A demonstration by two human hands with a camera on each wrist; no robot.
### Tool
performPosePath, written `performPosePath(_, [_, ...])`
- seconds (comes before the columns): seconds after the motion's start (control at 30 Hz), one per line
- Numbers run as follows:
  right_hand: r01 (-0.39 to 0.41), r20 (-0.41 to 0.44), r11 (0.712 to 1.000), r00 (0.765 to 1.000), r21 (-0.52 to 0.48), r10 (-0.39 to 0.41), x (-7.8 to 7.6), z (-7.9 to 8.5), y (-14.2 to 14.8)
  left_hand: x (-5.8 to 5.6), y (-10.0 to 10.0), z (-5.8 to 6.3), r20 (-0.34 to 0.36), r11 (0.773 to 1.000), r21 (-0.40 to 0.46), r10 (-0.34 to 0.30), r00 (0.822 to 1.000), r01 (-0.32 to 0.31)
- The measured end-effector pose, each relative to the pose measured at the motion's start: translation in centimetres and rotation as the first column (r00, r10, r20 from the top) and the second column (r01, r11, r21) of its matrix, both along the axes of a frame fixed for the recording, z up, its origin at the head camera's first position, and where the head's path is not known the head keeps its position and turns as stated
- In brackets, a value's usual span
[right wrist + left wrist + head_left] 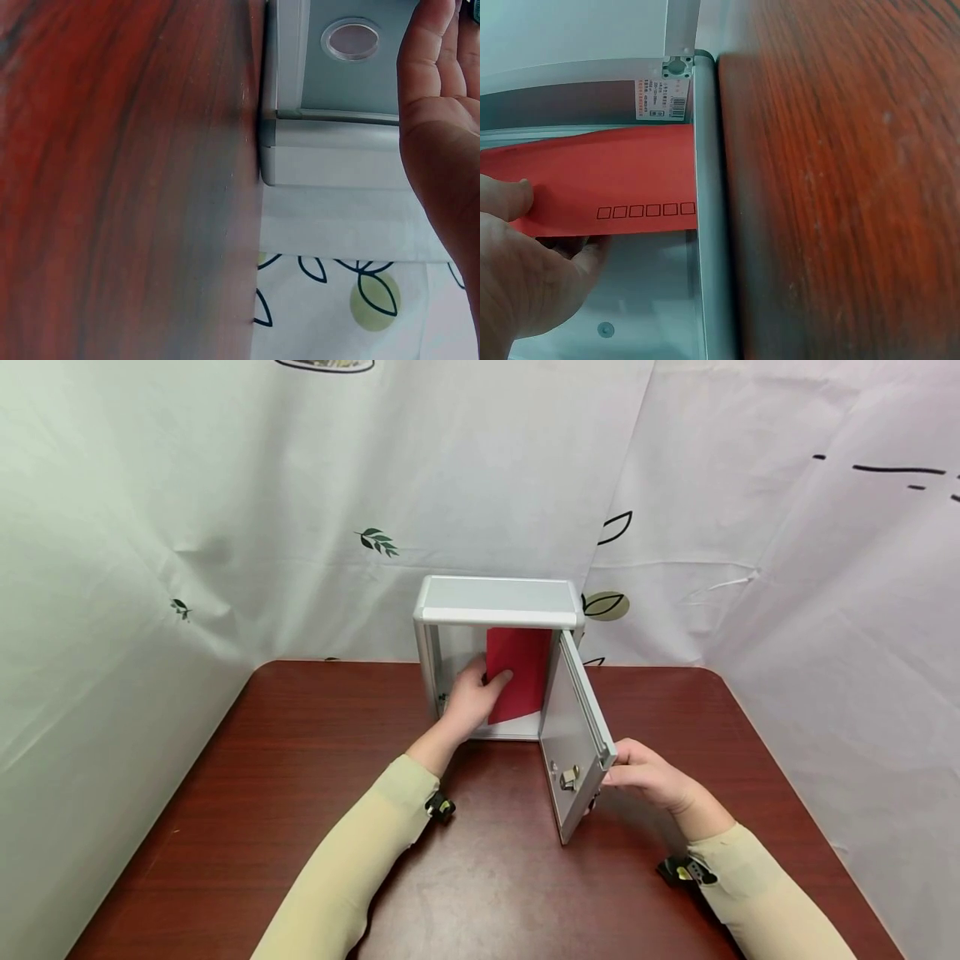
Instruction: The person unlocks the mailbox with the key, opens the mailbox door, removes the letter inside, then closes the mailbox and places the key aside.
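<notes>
A white-grey metal box [498, 602] stands at the back of the table with its door swung out. Inside it, my left hand [474, 697] pinches a red envelope [521, 668] at its left side, thumb on the front. The left wrist view shows a row of small printed squares on the envelope [645, 180]. At the free edge of the door [573, 727], my right hand [652, 777] touches the outer side. Its fingers [427, 56] look nearly straight in the right wrist view, with the tips cut off. A lock [570, 777] shows on the door's inner face.
The box stands on a dark red wooden table [315, 793], near its back edge. White cloth [487, 468] with leaf prints hangs behind and at both sides. A barcode label [661, 100] is stuck inside the box. The door juts out toward the front.
</notes>
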State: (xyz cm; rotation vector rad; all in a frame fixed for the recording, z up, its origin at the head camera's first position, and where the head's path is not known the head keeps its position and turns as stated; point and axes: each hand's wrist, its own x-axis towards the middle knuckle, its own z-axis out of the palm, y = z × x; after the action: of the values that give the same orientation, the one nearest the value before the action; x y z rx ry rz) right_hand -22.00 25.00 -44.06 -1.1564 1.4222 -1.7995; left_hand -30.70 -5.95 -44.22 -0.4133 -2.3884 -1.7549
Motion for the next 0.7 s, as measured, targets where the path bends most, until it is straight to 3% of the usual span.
performPosePath(0.33, [0.017, -0.011, 1.000, 1.000, 0.018, -0.017, 0.0, 0.0, 0.0, 0.3, -0.2, -0.3, -0.021, 0.999, 0.030, 0.011, 1.000, -0.011])
performPosePath(0.7, [0.010, -0.024, 1.000, 1.000, 0.019, -0.009, 0.0, 0.2, 0.1, 2.1, -1.1, 0.4, -0.044, 0.998, 0.020, 0.054, 0.998, -0.053])
